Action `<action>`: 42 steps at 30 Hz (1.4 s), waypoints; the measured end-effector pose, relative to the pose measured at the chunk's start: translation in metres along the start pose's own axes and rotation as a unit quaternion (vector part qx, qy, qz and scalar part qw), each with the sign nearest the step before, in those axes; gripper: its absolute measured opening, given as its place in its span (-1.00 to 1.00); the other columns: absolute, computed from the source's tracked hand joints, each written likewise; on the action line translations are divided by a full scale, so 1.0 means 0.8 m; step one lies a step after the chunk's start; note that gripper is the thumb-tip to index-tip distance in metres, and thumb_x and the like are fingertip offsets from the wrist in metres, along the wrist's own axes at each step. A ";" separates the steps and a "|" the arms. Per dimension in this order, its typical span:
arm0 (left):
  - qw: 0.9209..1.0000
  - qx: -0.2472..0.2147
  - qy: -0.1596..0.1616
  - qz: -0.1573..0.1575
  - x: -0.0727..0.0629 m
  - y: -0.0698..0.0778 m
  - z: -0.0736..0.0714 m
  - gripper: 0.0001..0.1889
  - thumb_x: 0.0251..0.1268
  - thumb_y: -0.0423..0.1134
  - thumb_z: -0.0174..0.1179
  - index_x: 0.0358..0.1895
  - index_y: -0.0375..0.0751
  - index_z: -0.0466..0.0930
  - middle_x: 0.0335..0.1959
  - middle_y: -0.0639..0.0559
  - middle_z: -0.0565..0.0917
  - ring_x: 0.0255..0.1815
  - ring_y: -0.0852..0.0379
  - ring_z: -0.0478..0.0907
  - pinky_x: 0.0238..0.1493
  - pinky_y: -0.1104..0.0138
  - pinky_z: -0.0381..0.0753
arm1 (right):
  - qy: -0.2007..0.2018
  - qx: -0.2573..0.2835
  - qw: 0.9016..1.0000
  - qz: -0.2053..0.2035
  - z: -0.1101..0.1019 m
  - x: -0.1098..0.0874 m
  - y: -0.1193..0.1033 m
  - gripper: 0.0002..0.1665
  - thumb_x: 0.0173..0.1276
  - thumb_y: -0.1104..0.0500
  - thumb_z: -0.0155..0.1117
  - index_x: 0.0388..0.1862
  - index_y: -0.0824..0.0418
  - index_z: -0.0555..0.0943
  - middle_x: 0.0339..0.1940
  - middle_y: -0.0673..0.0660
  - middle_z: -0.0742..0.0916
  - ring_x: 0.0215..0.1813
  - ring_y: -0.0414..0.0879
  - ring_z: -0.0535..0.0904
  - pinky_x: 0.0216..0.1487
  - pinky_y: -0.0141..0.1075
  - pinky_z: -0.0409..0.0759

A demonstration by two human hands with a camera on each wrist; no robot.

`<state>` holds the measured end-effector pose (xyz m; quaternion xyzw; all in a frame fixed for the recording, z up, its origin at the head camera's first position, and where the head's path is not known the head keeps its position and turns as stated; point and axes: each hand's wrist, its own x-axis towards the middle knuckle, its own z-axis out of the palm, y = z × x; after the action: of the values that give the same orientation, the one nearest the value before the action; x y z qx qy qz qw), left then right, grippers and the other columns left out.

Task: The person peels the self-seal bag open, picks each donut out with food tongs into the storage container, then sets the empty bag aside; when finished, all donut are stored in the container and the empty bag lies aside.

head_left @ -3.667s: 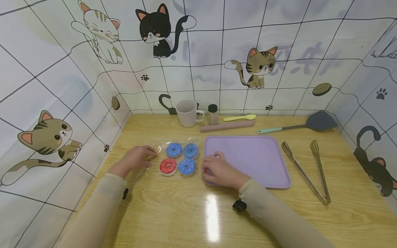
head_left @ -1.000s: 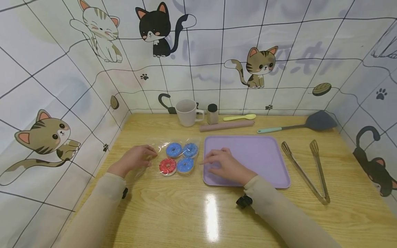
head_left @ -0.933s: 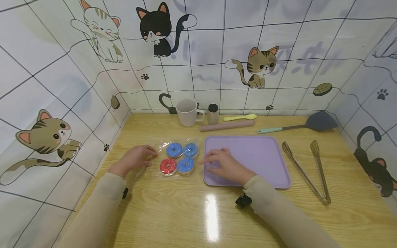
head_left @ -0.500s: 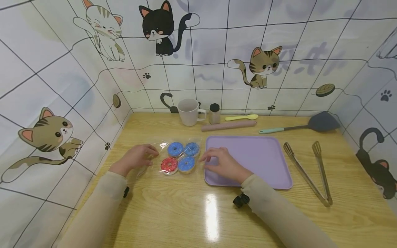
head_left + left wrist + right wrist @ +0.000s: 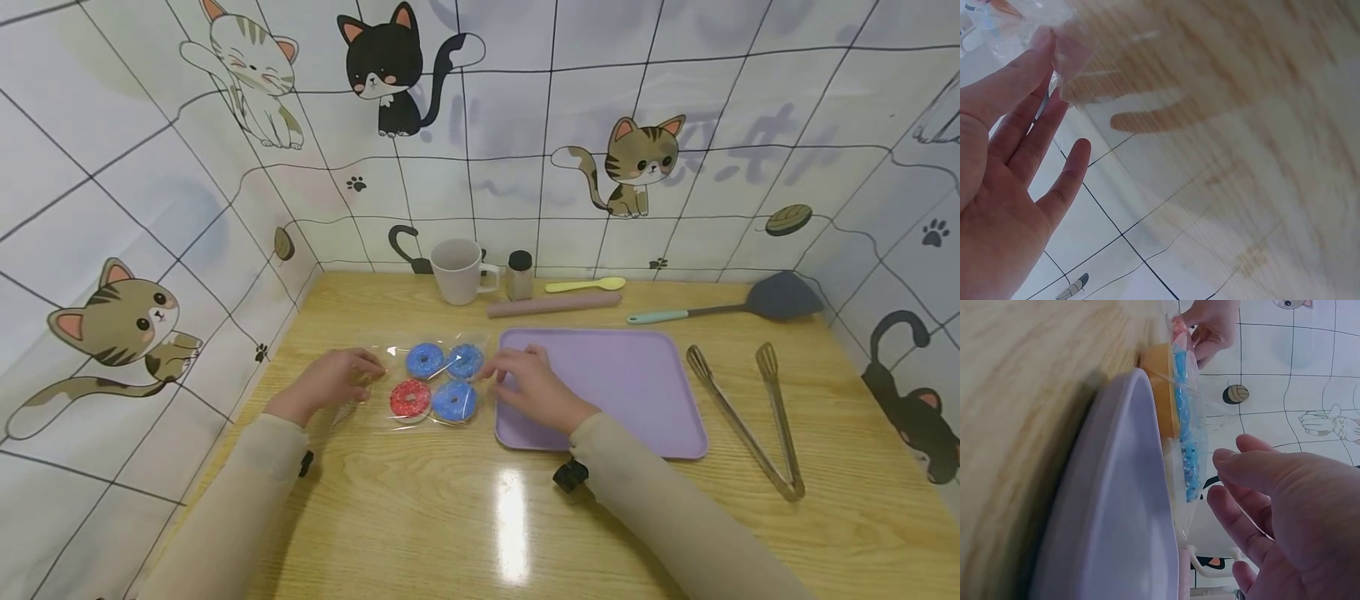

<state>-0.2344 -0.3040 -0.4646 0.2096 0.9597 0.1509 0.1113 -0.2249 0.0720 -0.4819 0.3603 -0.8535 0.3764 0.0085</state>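
A clear plastic bag [image 5: 399, 422] lies on the table with three blue doughnuts [image 5: 454, 402] and one red doughnut [image 5: 410, 400] inside. At its left end, my left hand [image 5: 330, 385] pinches the bag's edge; the left wrist view shows the film [image 5: 1075, 53] between thumb and forefinger, the other fingers loosely extended. My right hand [image 5: 542, 388] hovers over the left part of a purple tray [image 5: 615, 383], fingers bent loosely near the bag's right end. The right wrist view shows the right hand [image 5: 1291, 512] holding nothing, apart from the doughnuts.
Behind stand a mug [image 5: 457, 271] and a black-lidded jar [image 5: 519, 275], beside a rolling pin [image 5: 555, 303] and a yellow spoon [image 5: 585, 285]. A dark spatula [image 5: 783, 296] and spread metal tongs [image 5: 738, 425] lie to the right. Cat-printed walls border the table's back and sides.
My right hand, lower at the tray's left edge at first, lifted right, then came back left toward the bag. The front right blue doughnut lies flatter now. My left hand keeps its pinch.
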 end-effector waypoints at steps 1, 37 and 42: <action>1.000 0.001 0.000 0.001 0.000 0.000 0.000 -0.58 0.19 -0.35 0.50 0.15 -0.18 0.75 0.23 -0.14 0.67 0.28 -0.24 0.58 0.35 -0.14 0.52 | -0.005 0.002 1.000 0.000 0.001 0.003 0.000 -0.68 0.34 0.39 0.39 0.04 0.14 0.73 0.00 0.06 0.78 -0.08 -0.07 0.64 0.40 0.23 0.07; 1.000 0.011 -0.005 0.008 0.002 0.001 0.003 -0.59 0.18 -0.36 0.49 0.14 -0.19 0.75 0.23 -0.15 0.67 0.29 -0.25 0.58 0.34 -0.14 0.52 | -0.024 -0.070 0.997 0.022 0.016 0.017 0.006 -0.93 0.41 0.12 0.43 -0.21 -0.09 0.71 -0.06 -0.14 0.69 -0.08 -0.22 0.64 0.46 0.26 0.14; 1.000 0.020 -0.007 0.005 0.003 0.001 0.002 -0.58 0.18 -0.35 0.50 0.15 -0.18 0.74 0.23 -0.16 0.67 0.28 -0.25 0.58 0.34 -0.13 0.53 | -0.010 -0.081 0.996 0.018 0.011 0.014 0.007 -0.91 0.40 0.16 0.43 -0.19 -0.05 0.71 -0.02 -0.09 0.71 -0.16 -0.21 0.64 0.41 0.24 0.17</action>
<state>-0.2359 -0.3023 -0.4661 0.2179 0.9606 0.1305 0.1129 -0.2345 0.0622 -0.4888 0.3465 -0.8878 0.3021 0.0221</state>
